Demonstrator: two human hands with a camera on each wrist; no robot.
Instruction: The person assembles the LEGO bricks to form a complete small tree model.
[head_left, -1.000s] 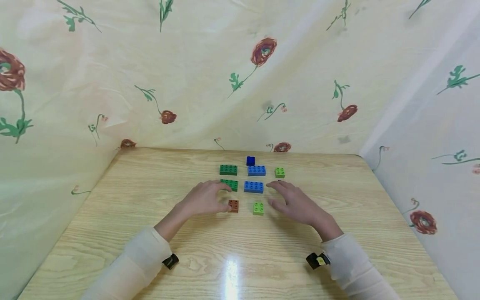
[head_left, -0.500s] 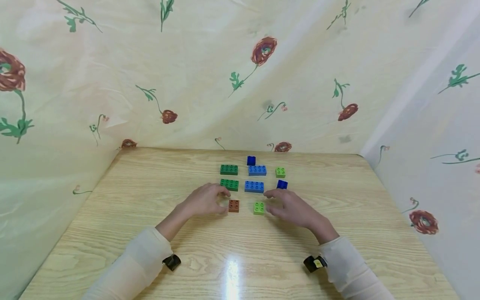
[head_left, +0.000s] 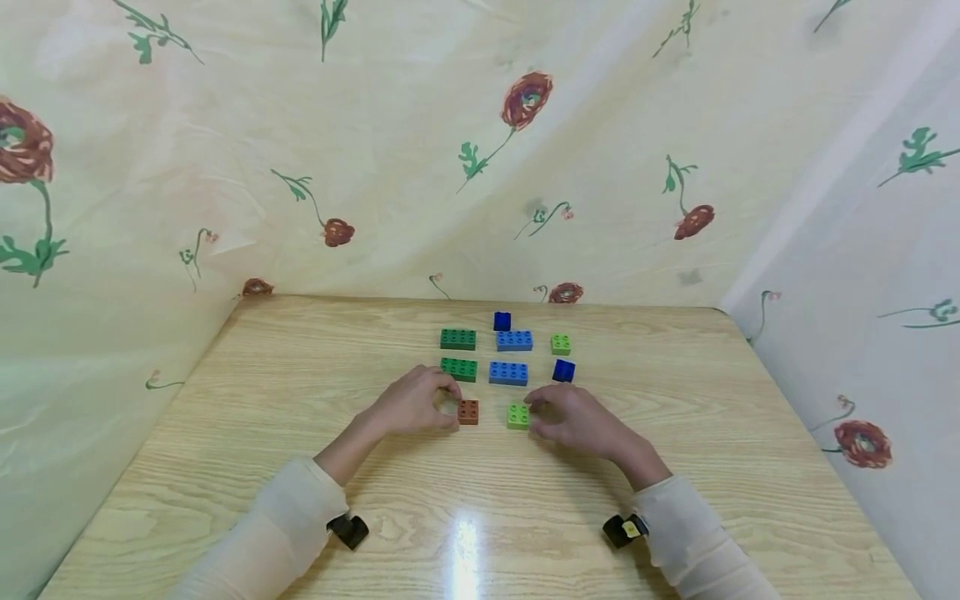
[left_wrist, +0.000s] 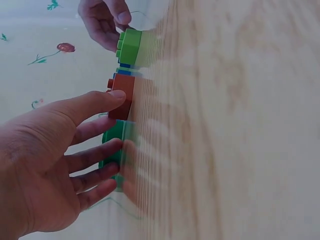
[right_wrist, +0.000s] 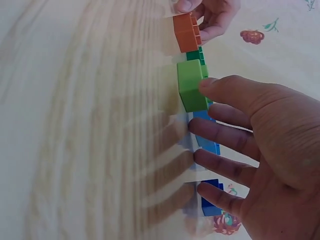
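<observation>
Near the middle of the table in the head view lie a reddish-brown toy building brick (head_left: 468, 412) and a lime green brick (head_left: 517, 416), both small and studded. My left hand (head_left: 414, 402) is at the brown brick's left side, thumb and index finger spread about its edge; other fingers stay extended in the left wrist view. At the lime brick's right side is my right hand (head_left: 576, 422), thumb and index finger parted, remaining fingers extended in the right wrist view. Thumbs overlap the bricks in the wrist views; firm contact cannot be made out.
Behind the hands lie two dark green bricks (head_left: 458, 339), two blue bricks (head_left: 508, 373), another lime brick (head_left: 560, 344) and two small navy bricks (head_left: 564, 371). A flower-patterned sheet (head_left: 375, 150) encloses the wooden table (head_left: 465, 492) at the back and sides.
My right hand has moved left and slightly nearer, up to the lime brick, uncovering a navy brick. My left thumb and index finger have drawn closer together beside the brown brick. The bricks stay put.
</observation>
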